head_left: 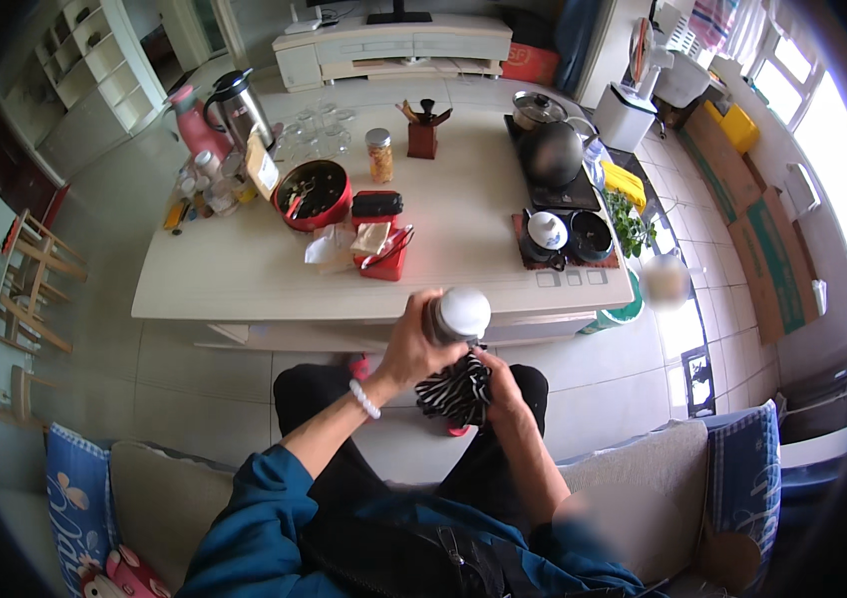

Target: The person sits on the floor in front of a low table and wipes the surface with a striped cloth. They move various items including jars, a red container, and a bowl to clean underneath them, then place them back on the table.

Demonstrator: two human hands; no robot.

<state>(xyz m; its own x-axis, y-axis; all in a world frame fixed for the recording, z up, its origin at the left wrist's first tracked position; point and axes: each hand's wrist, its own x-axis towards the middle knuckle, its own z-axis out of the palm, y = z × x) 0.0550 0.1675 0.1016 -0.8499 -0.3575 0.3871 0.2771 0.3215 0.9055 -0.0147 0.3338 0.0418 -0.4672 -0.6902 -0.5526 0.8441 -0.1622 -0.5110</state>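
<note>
Evidently, a grey, cylindrical container with a rounded white lid [456, 315] is held off the near edge of the long cream table [234, 284], above the lap, presumably so that it can be handled close to the body and clear of the crowded tabletop. Its lid is turned upward, and its side is gripped rather than its top, perhaps so that the lid is left uncovered. A crumpled black-and-white striped cloth [455, 392] is bunched just beneath and nearer the body — whether it is pressed against the container's base cannot be told. On the table, an open red box with pale paper at its top [381, 261] is set by the near edge, probably for easy reach, while clear drinking glasses [316, 130] are grouped at the far left, seemingly out of the way. By the left hand [411, 344], the container is clasped with the fingers curled around its left side, opened only as wide as its body. By the right hand [505, 391], the cloth is gathered — the fingers are bent in on it, though the fingertips are partly hidden in the folds.
</note>
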